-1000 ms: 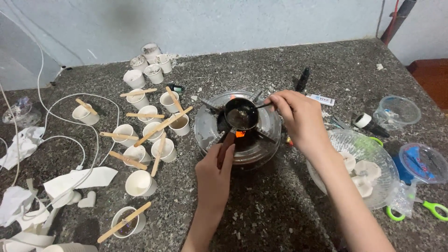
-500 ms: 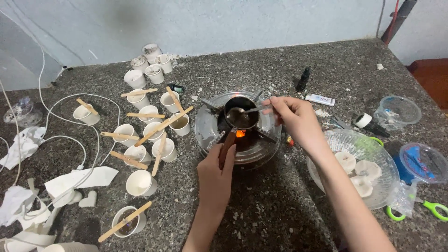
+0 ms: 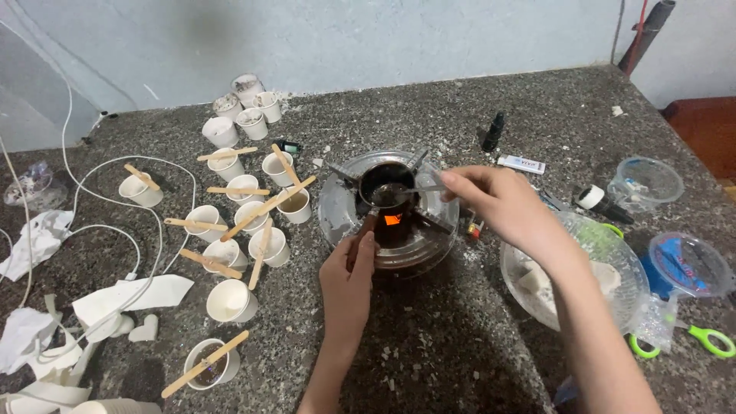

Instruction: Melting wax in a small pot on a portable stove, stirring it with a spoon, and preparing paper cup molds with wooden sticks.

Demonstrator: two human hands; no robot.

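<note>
A small dark pot [image 3: 387, 186] of melted liquid sits over an orange flame on a round metal burner stand [image 3: 337, 208] at the middle of the stone counter. My left hand [image 3: 347, 280] grips the pot's brown wooden handle [image 3: 363, 229] from below. My right hand [image 3: 498, 201] pinches a metal spoon [image 3: 405, 190], whose bowl rests in the pot.
Several white paper cups [image 3: 230, 300] with wooden sticks [image 3: 267, 207] stand to the left, by white cables and crumpled paper. A clear bowl [image 3: 625, 270] of white wax pieces, plastic containers [image 3: 648, 182], green scissors [image 3: 709, 338] and a dark bottle [image 3: 491, 131] lie to the right.
My right hand has drawn back to the right and lowered, and the spoon now reaches into the pot from farther away. My left hand stays on the handle.
</note>
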